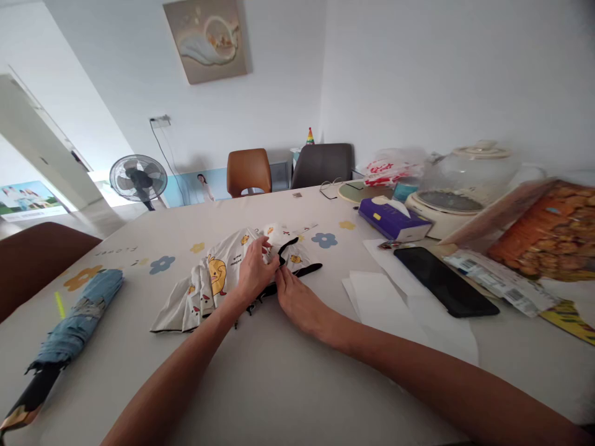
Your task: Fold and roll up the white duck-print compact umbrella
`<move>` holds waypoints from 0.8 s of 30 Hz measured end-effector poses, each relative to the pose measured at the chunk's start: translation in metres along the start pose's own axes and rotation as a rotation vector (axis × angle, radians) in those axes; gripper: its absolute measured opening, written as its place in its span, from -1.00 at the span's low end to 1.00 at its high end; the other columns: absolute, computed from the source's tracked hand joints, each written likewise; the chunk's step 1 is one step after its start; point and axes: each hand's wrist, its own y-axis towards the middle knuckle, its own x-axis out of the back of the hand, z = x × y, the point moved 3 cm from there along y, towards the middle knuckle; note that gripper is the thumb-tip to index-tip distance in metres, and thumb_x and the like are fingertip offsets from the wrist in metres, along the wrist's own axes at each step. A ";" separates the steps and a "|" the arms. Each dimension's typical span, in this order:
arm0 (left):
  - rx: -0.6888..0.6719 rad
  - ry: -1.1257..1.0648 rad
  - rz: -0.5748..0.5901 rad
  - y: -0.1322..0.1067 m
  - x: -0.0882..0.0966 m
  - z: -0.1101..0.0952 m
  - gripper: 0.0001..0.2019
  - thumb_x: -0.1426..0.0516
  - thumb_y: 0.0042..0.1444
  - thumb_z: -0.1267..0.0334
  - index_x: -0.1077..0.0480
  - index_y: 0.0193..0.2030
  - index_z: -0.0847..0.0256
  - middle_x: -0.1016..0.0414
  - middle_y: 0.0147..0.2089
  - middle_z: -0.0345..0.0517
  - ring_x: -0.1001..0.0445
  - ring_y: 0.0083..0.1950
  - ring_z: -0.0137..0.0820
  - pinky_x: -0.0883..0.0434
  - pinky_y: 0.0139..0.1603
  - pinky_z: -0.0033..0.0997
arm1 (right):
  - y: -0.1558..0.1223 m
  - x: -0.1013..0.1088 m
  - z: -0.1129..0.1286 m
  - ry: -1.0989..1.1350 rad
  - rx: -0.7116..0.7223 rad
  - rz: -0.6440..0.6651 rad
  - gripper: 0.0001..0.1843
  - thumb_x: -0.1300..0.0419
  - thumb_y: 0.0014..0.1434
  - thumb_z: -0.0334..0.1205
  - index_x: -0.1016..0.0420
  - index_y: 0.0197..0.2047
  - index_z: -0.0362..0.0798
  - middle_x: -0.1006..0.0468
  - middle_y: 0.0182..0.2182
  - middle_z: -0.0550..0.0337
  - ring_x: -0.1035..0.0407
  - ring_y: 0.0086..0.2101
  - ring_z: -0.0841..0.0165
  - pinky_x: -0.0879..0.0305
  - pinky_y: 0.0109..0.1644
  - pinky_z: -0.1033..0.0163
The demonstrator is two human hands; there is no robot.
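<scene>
A white folding umbrella [237, 248] printed with yellow ducks lies loosely collapsed on the table, its canopy in folds and edged in black. Over its middle, my left hand [255, 269] has bent fingers closed on the fabric, with the thumb near the black edging. My right hand [300, 300] meets it from the right, fingers together and pinching the dark part of the umbrella. The two hands nearly touch at the fingertips. Dark rib ends show under the left wrist; what lies between the fingers is partly hidden.
A furled blue umbrella [79, 322] lies at the left. To the right are white paper sheets [385, 303], a black phone [444, 282], a purple tissue box [388, 220], food packets [548, 235] and a glass-topped pot [474, 179]. Glasses [329, 189] rest at the far edge.
</scene>
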 end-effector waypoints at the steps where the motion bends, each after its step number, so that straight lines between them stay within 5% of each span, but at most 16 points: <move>1: -0.024 0.043 0.010 0.005 0.002 -0.006 -0.60 -0.06 0.01 0.28 -0.19 0.04 0.18 -0.36 -0.10 -0.06 -0.36 -0.10 -0.34 -0.34 -0.12 -0.32 | -0.001 -0.001 0.001 -0.033 0.009 -0.012 -0.50 0.10 0.05 -0.62 -0.14 0.09 -0.57 -0.28 0.03 -0.52 -0.21 0.08 0.03 -0.24 0.11 0.06; 7: -0.335 0.403 0.358 0.051 -0.013 -0.046 -0.48 -0.01 -0.05 0.44 -0.20 0.12 0.14 -0.24 0.14 -0.03 -0.18 0.16 -0.24 -0.22 0.10 -0.21 | -0.004 -0.007 0.006 -0.145 0.009 -0.073 -0.54 0.10 0.06 -0.61 -0.21 0.05 -0.56 -0.33 0.00 -0.50 -0.29 0.03 0.07 -0.31 0.04 0.04; 12: -0.385 0.627 0.552 0.085 -0.038 -0.045 -0.55 -0.02 -0.08 0.49 -0.37 -0.02 0.07 -0.31 0.10 -0.08 -0.21 0.14 -0.22 -0.19 0.08 -0.15 | -0.005 -0.004 0.007 -0.134 -0.001 -0.069 -0.50 0.09 0.04 -0.60 -0.19 0.08 -0.54 -0.32 0.01 -0.50 -0.26 0.05 0.06 -0.29 0.05 0.02; 15: -0.306 0.622 0.469 0.099 -0.032 -0.041 -0.61 0.03 -0.02 0.47 -0.43 -0.10 0.05 -0.39 0.01 -0.11 -0.28 0.07 -0.24 -0.26 0.00 -0.20 | -0.005 0.000 0.006 -0.107 -0.005 -0.033 -0.48 0.05 0.02 -0.58 -0.17 0.09 -0.57 -0.28 0.03 -0.53 -0.23 0.07 0.05 -0.26 0.08 0.06; 19: -0.143 0.448 0.095 0.102 0.008 -0.034 -0.66 0.06 0.04 0.42 -0.47 -0.20 0.03 -0.41 -0.06 -0.17 -0.33 0.00 -0.29 -0.30 -0.11 -0.31 | -0.006 0.002 0.005 -0.073 0.018 0.005 -0.46 0.03 0.01 -0.60 -0.13 0.10 -0.62 -0.22 0.05 -0.61 -0.21 0.08 0.01 -0.24 0.10 0.06; 21: -0.125 0.365 -0.051 0.094 0.030 -0.022 -0.69 0.03 0.02 0.40 -0.48 -0.23 0.02 -0.42 -0.10 -0.19 -0.33 -0.02 -0.32 -0.29 -0.11 -0.35 | -0.006 0.001 0.004 -0.074 0.009 -0.001 -0.46 0.04 0.02 -0.62 -0.13 0.11 -0.62 -0.22 0.05 -0.60 -0.22 0.08 0.03 -0.24 0.10 0.06; 24: 0.033 0.266 -0.092 0.077 0.051 0.012 -0.63 0.05 -0.01 0.42 -0.49 -0.20 0.01 -0.40 -0.21 -0.19 -0.38 -0.20 -0.38 -0.30 -0.19 -0.40 | -0.005 0.000 0.004 -0.042 -0.002 -0.008 -0.46 0.05 0.02 -0.64 -0.11 0.12 -0.60 -0.21 0.06 -0.60 -0.20 0.09 0.04 -0.23 0.11 0.06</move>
